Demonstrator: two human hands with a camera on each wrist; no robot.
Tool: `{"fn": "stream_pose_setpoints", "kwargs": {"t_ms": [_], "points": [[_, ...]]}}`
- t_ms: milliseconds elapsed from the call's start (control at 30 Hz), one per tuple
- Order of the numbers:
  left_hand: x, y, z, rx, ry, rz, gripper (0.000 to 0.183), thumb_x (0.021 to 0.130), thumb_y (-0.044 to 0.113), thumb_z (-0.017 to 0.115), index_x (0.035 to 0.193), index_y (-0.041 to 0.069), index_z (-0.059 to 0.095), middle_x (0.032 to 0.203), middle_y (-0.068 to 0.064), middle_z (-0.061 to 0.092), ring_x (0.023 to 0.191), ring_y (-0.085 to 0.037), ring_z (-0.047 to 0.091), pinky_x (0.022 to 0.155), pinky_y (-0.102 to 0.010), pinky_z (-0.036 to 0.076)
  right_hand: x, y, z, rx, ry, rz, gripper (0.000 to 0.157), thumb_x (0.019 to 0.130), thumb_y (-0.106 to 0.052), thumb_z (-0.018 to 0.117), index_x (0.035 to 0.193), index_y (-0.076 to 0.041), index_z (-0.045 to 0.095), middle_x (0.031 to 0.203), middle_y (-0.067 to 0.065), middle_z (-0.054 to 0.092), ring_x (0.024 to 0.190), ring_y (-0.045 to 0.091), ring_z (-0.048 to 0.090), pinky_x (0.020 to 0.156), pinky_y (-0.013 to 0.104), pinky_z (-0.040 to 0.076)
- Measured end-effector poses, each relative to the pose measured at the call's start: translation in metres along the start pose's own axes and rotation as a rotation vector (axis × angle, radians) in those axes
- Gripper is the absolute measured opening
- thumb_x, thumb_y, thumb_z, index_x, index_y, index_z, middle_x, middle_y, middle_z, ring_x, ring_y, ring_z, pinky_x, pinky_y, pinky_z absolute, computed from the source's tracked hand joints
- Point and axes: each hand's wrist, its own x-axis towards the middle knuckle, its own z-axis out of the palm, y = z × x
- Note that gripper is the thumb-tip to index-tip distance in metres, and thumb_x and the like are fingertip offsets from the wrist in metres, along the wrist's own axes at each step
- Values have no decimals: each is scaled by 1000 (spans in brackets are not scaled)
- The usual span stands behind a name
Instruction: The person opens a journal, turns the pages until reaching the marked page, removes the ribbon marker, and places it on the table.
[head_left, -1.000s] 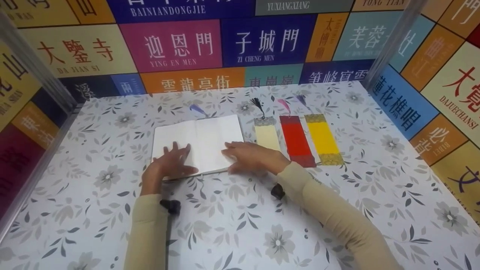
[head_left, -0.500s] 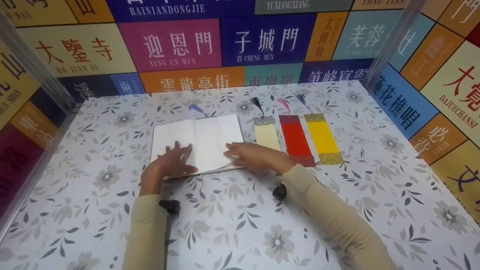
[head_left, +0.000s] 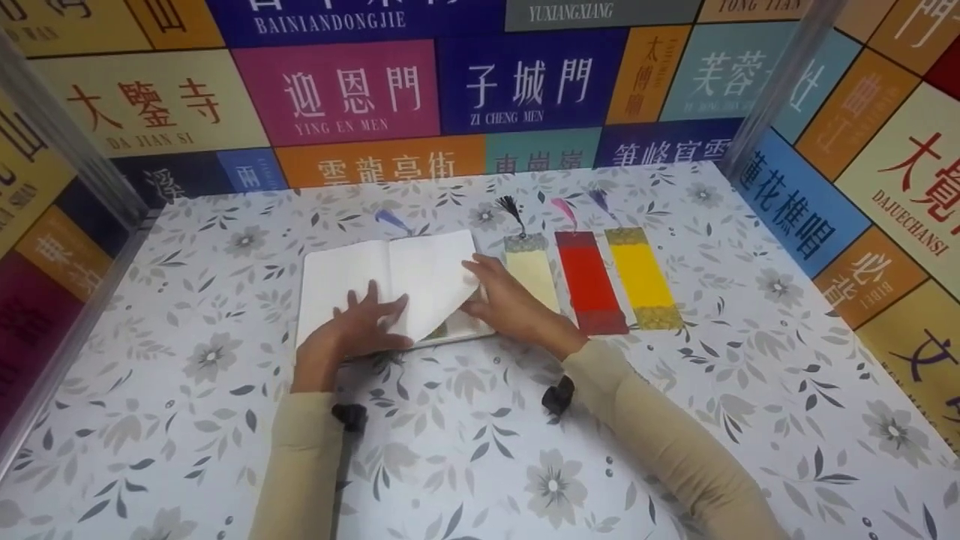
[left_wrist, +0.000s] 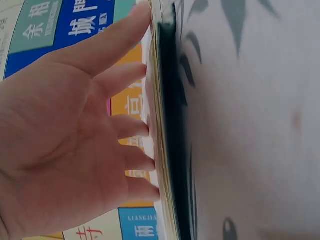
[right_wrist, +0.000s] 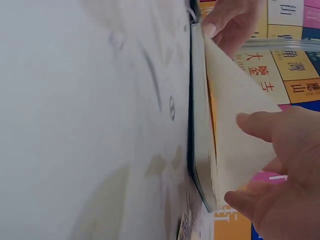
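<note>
An open notebook (head_left: 341,270) with blank white pages lies on the table. My left hand (head_left: 364,322) rests on its left page with spread fingers; the left wrist view shows those fingertips (left_wrist: 137,159) on the paper above the dark cover. My right hand (head_left: 517,304) holds the right-hand page (head_left: 431,274) at its outer side, its lower corner lifted and bent inward. In the right wrist view the thumb (right_wrist: 257,125) lies against the raised page (right_wrist: 235,95), with fingers behind it. Something patterned (head_left: 459,324) shows partly beneath, with an orange-yellow edge (right_wrist: 213,107).
Right of the notebook lie a cream bookmark (head_left: 529,270), a red bookmark (head_left: 589,277) and a yellow bookmark (head_left: 646,276), all tasselled. A purple tassel (head_left: 391,219) sticks out past the notebook's top edge. A lettered panel wall (head_left: 337,90) stands behind the floral-covered table (head_left: 465,450).
My right hand has lifted the right page's lower corner and bent it toward the middle, uncovering a patterned area underneath. The left hand has shifted slightly right on the left page.
</note>
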Motion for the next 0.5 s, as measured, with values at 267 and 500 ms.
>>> {"fn": "stream_pose_setpoints", "kwargs": {"t_ms": [267, 500], "points": [[1, 3, 2, 44, -1, 37, 83, 97, 45, 61, 162, 22, 14, 167, -21, -13, 151, -49, -16, 123, -66, -5, 11, -7, 8, 694, 118, 254, 59, 101, -10, 53, 155, 2, 30, 152, 24, 45, 131, 38, 58, 103, 42, 55], [-10, 1, -8, 42, -14, 35, 68, 99, 45, 57, 157, 19, 32, 169, -15, 2, 155, -43, -3, 127, -58, 5, 18, -14, 18, 911, 61, 322, 43, 108, -24, 43, 145, -4, 51, 131, 22, 64, 110, 27, 70, 98, 39, 58]]}}
